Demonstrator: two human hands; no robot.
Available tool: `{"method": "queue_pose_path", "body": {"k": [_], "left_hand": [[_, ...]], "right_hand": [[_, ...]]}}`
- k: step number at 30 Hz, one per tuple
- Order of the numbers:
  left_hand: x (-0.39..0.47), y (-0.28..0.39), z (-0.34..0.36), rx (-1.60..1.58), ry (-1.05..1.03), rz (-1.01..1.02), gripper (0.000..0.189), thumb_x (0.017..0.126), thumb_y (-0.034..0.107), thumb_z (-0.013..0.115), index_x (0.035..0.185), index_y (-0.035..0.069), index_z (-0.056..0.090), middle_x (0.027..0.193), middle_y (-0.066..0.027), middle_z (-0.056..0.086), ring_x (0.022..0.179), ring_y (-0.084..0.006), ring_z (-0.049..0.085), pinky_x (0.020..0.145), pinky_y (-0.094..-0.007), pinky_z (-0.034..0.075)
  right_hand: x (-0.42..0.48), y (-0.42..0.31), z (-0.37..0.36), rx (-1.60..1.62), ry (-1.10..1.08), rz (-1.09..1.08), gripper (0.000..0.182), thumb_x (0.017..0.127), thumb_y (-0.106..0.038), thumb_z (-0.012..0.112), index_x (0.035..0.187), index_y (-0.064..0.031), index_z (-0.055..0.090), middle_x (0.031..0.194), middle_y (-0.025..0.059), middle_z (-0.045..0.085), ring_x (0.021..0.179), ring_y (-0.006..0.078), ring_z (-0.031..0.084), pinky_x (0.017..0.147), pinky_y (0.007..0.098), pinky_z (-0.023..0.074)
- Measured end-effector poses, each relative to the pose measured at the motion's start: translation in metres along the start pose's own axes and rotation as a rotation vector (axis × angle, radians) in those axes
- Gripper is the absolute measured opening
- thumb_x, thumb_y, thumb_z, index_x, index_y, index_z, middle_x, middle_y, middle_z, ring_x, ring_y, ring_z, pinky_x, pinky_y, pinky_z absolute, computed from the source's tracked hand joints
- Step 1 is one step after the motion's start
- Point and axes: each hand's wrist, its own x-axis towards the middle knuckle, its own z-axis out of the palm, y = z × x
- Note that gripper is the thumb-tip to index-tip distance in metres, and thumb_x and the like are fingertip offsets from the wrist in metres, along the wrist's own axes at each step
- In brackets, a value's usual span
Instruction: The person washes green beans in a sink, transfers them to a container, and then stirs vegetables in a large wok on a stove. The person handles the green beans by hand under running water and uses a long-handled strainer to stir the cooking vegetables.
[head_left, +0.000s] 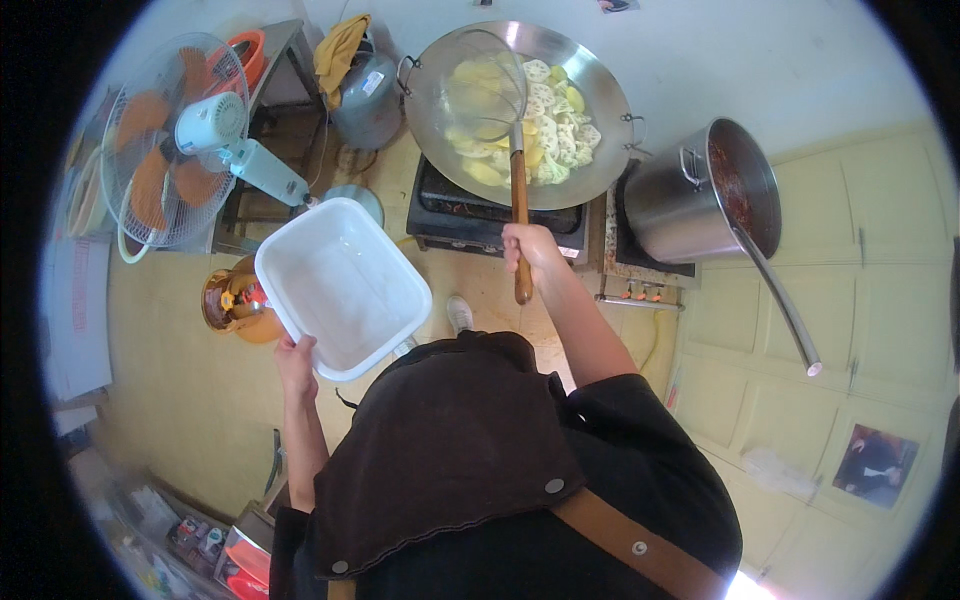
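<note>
My left hand (297, 366) grips the near left rim of a white plastic basin (337, 289), which is tilted so that its bare inside shows. My right hand (534, 247) is closed around the wooden handle of a wire-mesh skimmer (519, 187). The skimmer's round mesh head lies over the left half of a large steel wok (611, 161). Sliced lotus root (547, 135), cauliflower florets (553, 171) and yellow slices that look like potato (480, 172) fill the wok's middle. Some of them are seen only through the mesh.
Under the wok stands a black gas stove (480, 221). To its right, a tall steel stockpot (667, 202) holds dark red contents and a long metal handle (780, 300) juts out. A pedestal fan (210, 124), an orange gas cylinder (244, 304) and a grey gas cylinder (369, 105) stand left.
</note>
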Motion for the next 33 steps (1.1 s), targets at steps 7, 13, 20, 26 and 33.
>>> {"method": "queue_pose_path", "body": {"k": [7,13,20,26,33], "left_hand": [[-0.01,0.0,-0.002,0.022,0.067,-0.022,0.024,0.076,0.0,0.054,0.098,-0.004,0.063,0.091,-0.007,0.065,0.08,-0.0144,0.06,0.074,-0.0282,0.046],[-0.012,-0.006,-0.012,0.035,0.097,-0.01,0.021,0.076,0.0,0.054,0.095,-0.005,0.062,0.086,-0.0066,0.065,0.073,-0.0135,0.059,0.068,-0.0285,0.046],[-0.023,-0.012,-0.014,0.03,0.101,-0.047,0.023,0.075,0.0,0.054,0.096,-0.006,0.062,0.087,-0.0078,0.065,0.074,-0.0146,0.06,0.069,-0.0292,0.047],[-0.022,-0.007,-0.008,-0.008,0.082,-0.021,0.025,0.076,0.001,0.055,0.099,-0.006,0.062,0.089,-0.0091,0.066,0.077,-0.0155,0.061,0.072,-0.0284,0.047],[-0.011,-0.013,-0.003,-0.033,-0.073,-0.019,0.036,0.077,0.002,0.054,0.113,-0.007,0.056,0.105,-0.0116,0.064,0.096,-0.0203,0.06,0.086,-0.0334,0.046]], "right_hand": [[0.04,-0.01,0.0,-0.031,0.186,-0.067,0.013,0.078,-0.001,0.058,0.071,-0.0034,0.047,0.057,0.0055,0.045,0.039,0.0158,0.042,0.035,0.0319,0.0359],[0.019,-0.029,-0.01,-0.275,0.31,-0.209,0.008,0.078,-0.005,0.057,0.082,-0.0018,0.05,0.056,0.0056,0.048,0.041,0.015,0.046,0.035,0.0304,0.0344],[0.05,-0.077,-0.04,-0.982,0.565,-0.387,0.031,0.079,-0.012,0.057,0.104,0.006,0.053,0.098,0.0277,0.062,0.094,0.0419,0.061,0.084,0.0439,0.048],[0.039,-0.045,-0.053,-1.298,0.606,-0.27,0.031,0.084,-0.015,0.054,0.108,0.0031,0.048,0.099,0.0303,0.063,0.098,0.045,0.061,0.084,0.0492,0.0485],[-0.012,0.007,-0.087,-1.337,0.55,-0.216,0.015,0.089,-0.008,0.043,0.1,0.0011,0.041,0.09,0.0294,0.064,0.086,0.045,0.064,0.074,0.0545,0.05]]}}
